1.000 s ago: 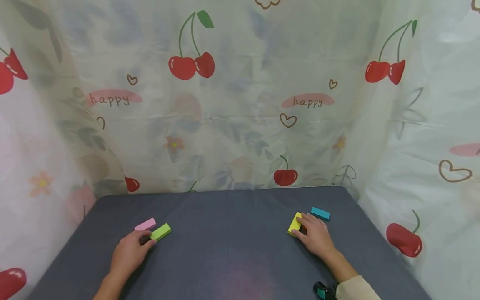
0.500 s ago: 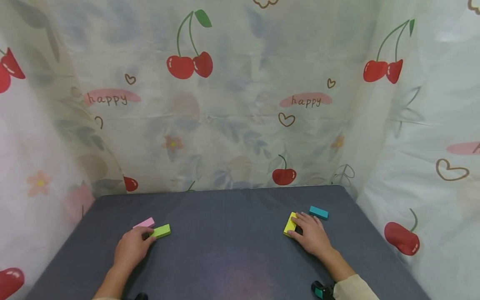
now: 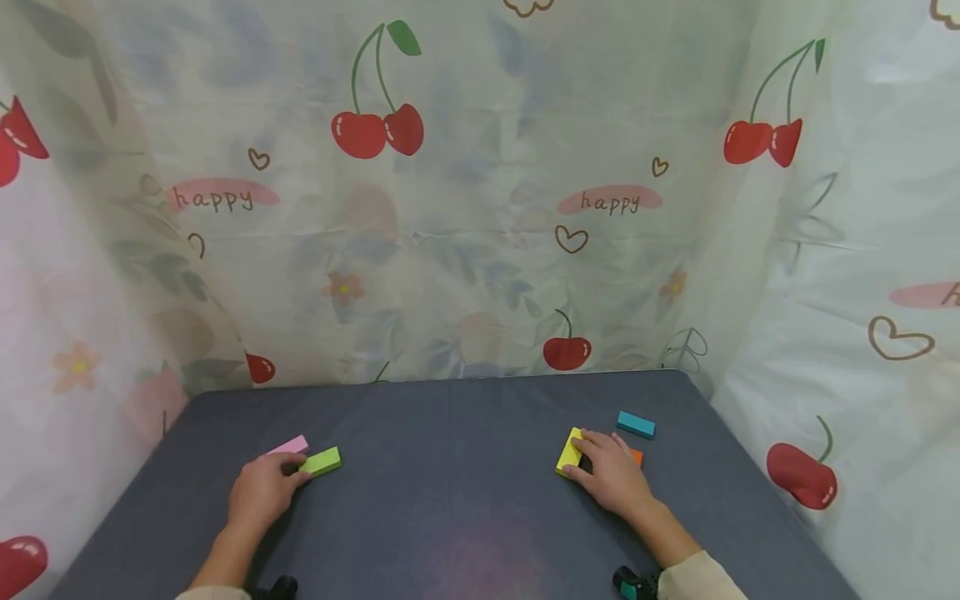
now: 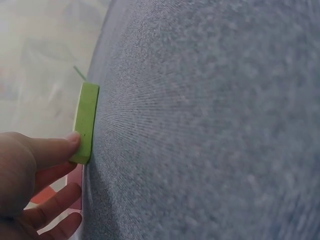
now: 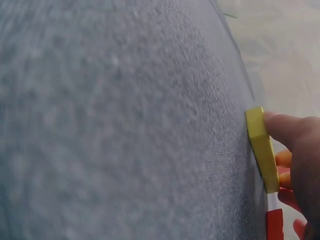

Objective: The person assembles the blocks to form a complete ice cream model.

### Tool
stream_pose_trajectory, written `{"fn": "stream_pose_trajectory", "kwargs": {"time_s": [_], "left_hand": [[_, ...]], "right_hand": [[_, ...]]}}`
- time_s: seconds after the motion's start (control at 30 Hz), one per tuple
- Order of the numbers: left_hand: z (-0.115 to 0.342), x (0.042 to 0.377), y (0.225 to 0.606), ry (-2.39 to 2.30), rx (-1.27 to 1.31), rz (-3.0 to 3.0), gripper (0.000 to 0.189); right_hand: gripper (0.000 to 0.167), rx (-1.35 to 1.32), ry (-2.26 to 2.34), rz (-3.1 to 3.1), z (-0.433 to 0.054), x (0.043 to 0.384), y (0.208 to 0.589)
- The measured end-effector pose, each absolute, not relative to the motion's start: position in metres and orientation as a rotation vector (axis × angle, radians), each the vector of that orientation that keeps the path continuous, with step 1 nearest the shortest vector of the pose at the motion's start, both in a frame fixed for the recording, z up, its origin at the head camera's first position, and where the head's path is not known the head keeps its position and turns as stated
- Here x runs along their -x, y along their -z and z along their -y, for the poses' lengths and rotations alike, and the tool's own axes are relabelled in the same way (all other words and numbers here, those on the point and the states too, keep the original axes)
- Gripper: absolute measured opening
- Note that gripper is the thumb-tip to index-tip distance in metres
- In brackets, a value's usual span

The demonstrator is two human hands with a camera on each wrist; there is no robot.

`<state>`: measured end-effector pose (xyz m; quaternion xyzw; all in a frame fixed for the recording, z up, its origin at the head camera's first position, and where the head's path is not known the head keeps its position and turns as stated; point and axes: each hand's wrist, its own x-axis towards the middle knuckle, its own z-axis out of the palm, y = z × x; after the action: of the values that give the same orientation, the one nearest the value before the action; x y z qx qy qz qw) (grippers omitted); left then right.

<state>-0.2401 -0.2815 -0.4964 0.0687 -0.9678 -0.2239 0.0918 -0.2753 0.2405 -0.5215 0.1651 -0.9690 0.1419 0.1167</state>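
Note:
On the left side of the table, my left hand (image 3: 258, 492) pinches the near end of a lime-green block (image 3: 322, 462) between thumb and index finger. The left wrist view shows the thumb on this green block (image 4: 86, 117), with the other fingers beside a pink block (image 4: 75, 192). Over on the right, my right hand (image 3: 615, 483) holds a yellow block (image 3: 568, 454), thumb at its near end and index finger toward its far end. An orange block (image 3: 637, 457) shows partly behind that hand. A blue block (image 3: 636, 424) lies farther back, apart from the fingers.
Dark grey cloth covers the table (image 3: 450, 500), whose back edge meets a patterned curtain (image 3: 450, 208). Curtains also hang at both sides. Dark straps or devices sit at both wrists.
My right hand has slid the yellow block left and slightly nearer, uncovering part of the orange block. The green block has turned slightly in my left hand. The head view has shifted a little.

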Motion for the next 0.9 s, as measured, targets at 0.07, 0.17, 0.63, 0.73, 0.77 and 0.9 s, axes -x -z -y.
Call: {"fn": "stream_pose_trajectory", "kwargs": {"time_s": [0.07, 0.17, 0.63, 0.73, 0.77, 0.9], "left_hand": [[0.281, 0.241, 0.495, 0.67, -0.209, 2.877, 0.028], [0.28, 0.241, 0.495, 0.684, -0.223, 2.878, 0.028], [0.272, 0.239, 0.498, 0.754, -0.264, 2.887, 0.031], [0.271, 0.239, 0.499, 0.755, -0.24, 2.884, 0.031], [0.271, 0.24, 0.499, 0.755, -0.232, 2.884, 0.031], [0.269, 0.24, 0.502, 0.751, -0.193, 2.885, 0.03]], "right_hand": [[0.055, -0.484, -0.417, 2.837, -0.239, 0.275, 0.522], [0.055, -0.47, -0.427, 2.844, -0.238, 0.274, 0.522], [0.054, -0.495, -0.404, 2.832, -0.226, 0.268, 0.522], [0.053, -0.517, -0.385, 2.829, -0.224, 0.268, 0.524], [0.053, -0.52, -0.383, 2.834, -0.224, 0.268, 0.524], [0.053, -0.517, -0.399, 2.854, -0.222, 0.268, 0.523]]}}
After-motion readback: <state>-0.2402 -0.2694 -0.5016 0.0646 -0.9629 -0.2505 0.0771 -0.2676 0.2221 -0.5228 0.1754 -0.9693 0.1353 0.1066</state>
